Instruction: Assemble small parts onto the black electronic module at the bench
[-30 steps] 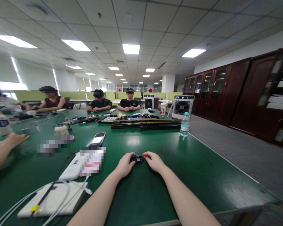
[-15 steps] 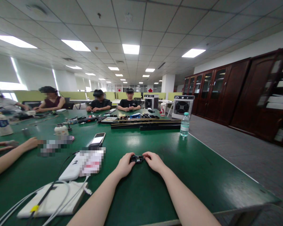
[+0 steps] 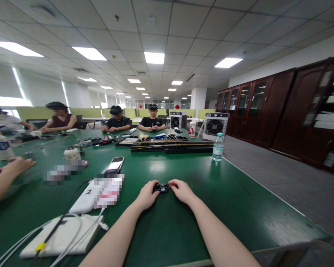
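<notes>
Between my two hands, low over the green table (image 3: 228,207), is a small black device with bare inner parts (image 3: 161,188); its exact kind is too small to make out. My left hand (image 3: 148,194) grips its left end, thumb on the near side and fingers behind. At the right end, my right hand (image 3: 181,190) pinches the edge with thumb and fingertips. The fingers' undersides are hidden, and both forearms reach in from the bottom edge.
Left of my arms lie a phone (image 3: 115,164), a white power bank (image 3: 83,196) and a white box (image 3: 61,237) with cables. Black bars (image 3: 172,147) and a water bottle (image 3: 218,147) stand farther back. A neighbour's hands (image 3: 18,165) work at far left; several people sit beyond.
The neighbour's hand at the far left has drawn back leftward, away from the blurred item. My own hands and the black device look the same.
</notes>
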Demonstrator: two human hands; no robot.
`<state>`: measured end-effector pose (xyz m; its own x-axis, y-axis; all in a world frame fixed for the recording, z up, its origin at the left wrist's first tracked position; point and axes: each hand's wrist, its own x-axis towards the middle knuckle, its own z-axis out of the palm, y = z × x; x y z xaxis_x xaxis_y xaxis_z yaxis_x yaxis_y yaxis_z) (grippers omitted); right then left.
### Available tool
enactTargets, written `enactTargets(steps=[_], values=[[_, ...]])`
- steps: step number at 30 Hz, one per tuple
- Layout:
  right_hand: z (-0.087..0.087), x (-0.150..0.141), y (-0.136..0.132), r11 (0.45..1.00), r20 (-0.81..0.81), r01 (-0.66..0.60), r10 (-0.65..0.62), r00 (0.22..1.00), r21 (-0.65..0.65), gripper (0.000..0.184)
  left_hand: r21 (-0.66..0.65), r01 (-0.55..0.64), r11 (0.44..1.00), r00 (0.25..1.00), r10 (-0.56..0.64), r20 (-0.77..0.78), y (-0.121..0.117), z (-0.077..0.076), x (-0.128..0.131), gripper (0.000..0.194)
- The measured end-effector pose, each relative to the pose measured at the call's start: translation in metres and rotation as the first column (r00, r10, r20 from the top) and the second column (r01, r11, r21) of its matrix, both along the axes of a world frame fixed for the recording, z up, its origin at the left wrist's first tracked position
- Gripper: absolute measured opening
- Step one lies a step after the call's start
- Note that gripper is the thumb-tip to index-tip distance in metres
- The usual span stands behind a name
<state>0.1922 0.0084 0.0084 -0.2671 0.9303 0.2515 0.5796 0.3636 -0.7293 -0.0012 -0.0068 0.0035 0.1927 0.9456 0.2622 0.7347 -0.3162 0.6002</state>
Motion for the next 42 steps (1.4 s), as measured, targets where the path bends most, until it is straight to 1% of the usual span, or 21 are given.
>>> enactTargets(steps=[8,16,25,42], values=[[0.0,0.0004,-0.0002,1.0,0.026,0.004,-0.005,1.0,0.018,0.027,-0.005,-0.003,1.0,1.0,0.003,-0.002,-0.0006,0.0016,0.0014,0.039],[0.0027,0.0001,-0.0018,1.0,0.033,0.006,-0.007,0.999,0.006,0.027,0.0,0.0,1.0,1.0,0.0,0.01,-0.0011,0.0018,0.0003,0.039],[0.0019,0.0008,-0.0011,1.0,0.027,-0.002,0.002,1.0,0.005,0.026,-0.017,0.003,1.0,1.0,-0.003,-0.012,-0.0037,0.0057,0.0016,0.039],[0.0064,-0.0008,-0.0045,1.0,0.029,-0.01,0.01,1.0,0.003,0.026,-0.02,-0.002,1.0,1.0,0.002,-0.019,-0.0041,0.0057,0.0019,0.04]])
